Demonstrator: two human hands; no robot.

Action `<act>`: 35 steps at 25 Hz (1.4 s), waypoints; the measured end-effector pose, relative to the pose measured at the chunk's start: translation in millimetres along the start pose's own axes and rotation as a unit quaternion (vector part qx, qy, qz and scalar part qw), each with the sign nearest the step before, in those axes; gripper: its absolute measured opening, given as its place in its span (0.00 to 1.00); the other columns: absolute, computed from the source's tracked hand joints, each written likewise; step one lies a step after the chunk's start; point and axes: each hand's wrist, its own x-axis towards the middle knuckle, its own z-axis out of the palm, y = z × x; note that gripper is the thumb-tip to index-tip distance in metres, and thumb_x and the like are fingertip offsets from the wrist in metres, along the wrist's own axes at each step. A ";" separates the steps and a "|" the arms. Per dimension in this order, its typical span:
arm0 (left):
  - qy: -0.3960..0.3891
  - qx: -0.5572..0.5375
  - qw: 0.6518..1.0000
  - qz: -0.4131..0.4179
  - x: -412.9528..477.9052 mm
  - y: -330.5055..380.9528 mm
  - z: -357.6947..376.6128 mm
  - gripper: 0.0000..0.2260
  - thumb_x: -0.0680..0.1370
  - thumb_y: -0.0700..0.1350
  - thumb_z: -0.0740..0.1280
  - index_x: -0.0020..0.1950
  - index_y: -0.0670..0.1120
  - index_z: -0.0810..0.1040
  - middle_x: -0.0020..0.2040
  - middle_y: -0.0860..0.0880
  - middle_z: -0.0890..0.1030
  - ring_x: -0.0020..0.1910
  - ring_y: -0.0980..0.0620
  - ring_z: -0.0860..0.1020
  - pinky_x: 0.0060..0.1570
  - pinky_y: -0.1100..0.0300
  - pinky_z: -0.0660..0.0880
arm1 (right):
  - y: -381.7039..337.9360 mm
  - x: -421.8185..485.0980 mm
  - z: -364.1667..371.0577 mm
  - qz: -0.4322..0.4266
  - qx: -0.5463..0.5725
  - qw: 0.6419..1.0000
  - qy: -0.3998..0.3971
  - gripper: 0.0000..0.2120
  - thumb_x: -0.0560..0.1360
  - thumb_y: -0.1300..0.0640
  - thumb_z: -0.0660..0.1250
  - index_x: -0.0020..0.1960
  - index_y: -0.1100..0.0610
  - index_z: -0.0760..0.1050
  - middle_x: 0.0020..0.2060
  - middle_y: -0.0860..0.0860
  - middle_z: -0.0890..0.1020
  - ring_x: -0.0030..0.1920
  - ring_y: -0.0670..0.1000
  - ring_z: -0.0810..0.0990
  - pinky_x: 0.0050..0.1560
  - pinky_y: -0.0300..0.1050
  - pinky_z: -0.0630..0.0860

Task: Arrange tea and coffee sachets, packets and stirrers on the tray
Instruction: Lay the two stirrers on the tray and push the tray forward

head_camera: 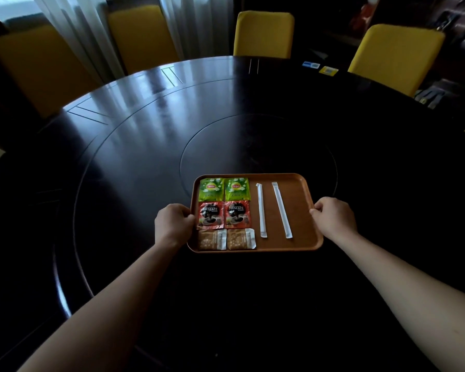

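The brown tray (301, 208) sits on the dark round table (145, 157), and it looks like a stiff, light, shallow piece with a low raised rim, so the two short sides are the sensible places to take hold of it; tipped even a little, the flat paper goods would likely slide on its smooth floor. Inside the tray's left half, two green tea sachets (223, 189) lie side by side along the far rim, two red coffee sachets (224, 214) sit just nearer than those, and two tan sugar packets (226, 239) line the near rim, each pair touching or nearly so. All six look thin, limp and nearly weightless, best pinched at an edge or nudged flat. In the tray's right half, two paper-wrapped stirrers (271, 210) lie lengthwise, apart from each other, the right one slightly slanted; they seem slim and easily rolled. The left hand (173, 222) is curled closed around the tray's left rim, thumb over the top beside the coffee sachets. The right hand (333, 213) is likewise closed on the tray's right rim, fingertips hooked over the edge. Whether the tray is lifted or resting cannot be told. The layout appears essentially finished, with only the slanted stirrer perhaps wanting straightening
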 end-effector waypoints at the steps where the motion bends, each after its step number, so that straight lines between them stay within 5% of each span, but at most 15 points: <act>1: 0.000 0.003 1.000 0.000 10.2 2.9 2.9 0.06 0.71 0.41 0.70 0.40 0.45 0.86 0.37 0.47 0.86 0.36 0.49 0.83 0.41 0.52 0.81 | -2.6 10.7 2.6 -0.002 -0.001 1.000 -0.001 0.06 0.76 0.56 0.67 0.45 0.57 0.80 0.43 0.56 0.84 0.46 0.58 0.82 0.43 0.46 0.76; 18: 0.024 0.058 0.998 0.026 112.4 27.2 42.5 0.06 0.71 0.39 0.68 0.38 0.41 0.85 0.37 0.42 0.85 0.36 0.44 0.80 0.36 0.55 0.74 | -23.8 112.2 37.6 -0.011 -0.018 0.999 0.048 0.06 0.76 0.56 0.67 0.45 0.59 0.79 0.44 0.57 0.84 0.45 0.59 0.82 0.39 0.43 0.70; 24: 0.026 0.044 0.998 0.044 119.3 27.7 43.8 0.09 0.73 0.45 0.70 0.34 0.43 0.81 0.34 0.47 0.82 0.35 0.45 0.79 0.32 0.56 0.70 | -22.9 124.9 41.0 -0.021 -0.011 0.999 0.046 0.09 0.76 0.54 0.68 0.49 0.60 0.81 0.45 0.58 0.84 0.47 0.59 0.82 0.41 0.44 0.73; 26: 0.009 -0.002 0.997 0.073 107.1 24.7 39.2 0.07 0.74 0.48 0.73 0.42 0.46 0.79 0.38 0.50 0.82 0.37 0.48 0.78 0.37 0.53 0.74 | -17.9 117.0 39.2 -0.022 0.020 0.999 0.036 0.16 0.75 0.50 0.69 0.56 0.61 0.79 0.48 0.58 0.84 0.50 0.59 0.81 0.46 0.47 0.75; 30: -0.118 0.011 0.977 0.178 70.5 3.3 30.9 0.38 0.63 0.57 0.81 0.69 0.52 0.71 0.58 0.51 0.76 0.56 0.53 0.75 0.57 0.53 0.75 | -1.8 78.3 23.9 -0.071 0.017 0.996 -0.047 0.20 0.69 0.41 0.73 0.53 0.53 0.78 0.47 0.53 0.77 0.45 0.52 0.75 0.44 0.44 0.70; 35: -0.042 0.060 0.978 0.195 70.1 -2.0 44.5 0.43 0.62 0.51 0.82 0.73 0.47 0.68 0.62 0.45 0.76 0.60 0.45 0.74 0.56 0.51 0.72 | 5.6 64.9 24.7 -0.118 -0.026 0.991 -0.052 0.23 0.64 0.41 0.77 0.52 0.52 0.76 0.44 0.49 0.72 0.43 0.49 0.72 0.43 0.42 0.69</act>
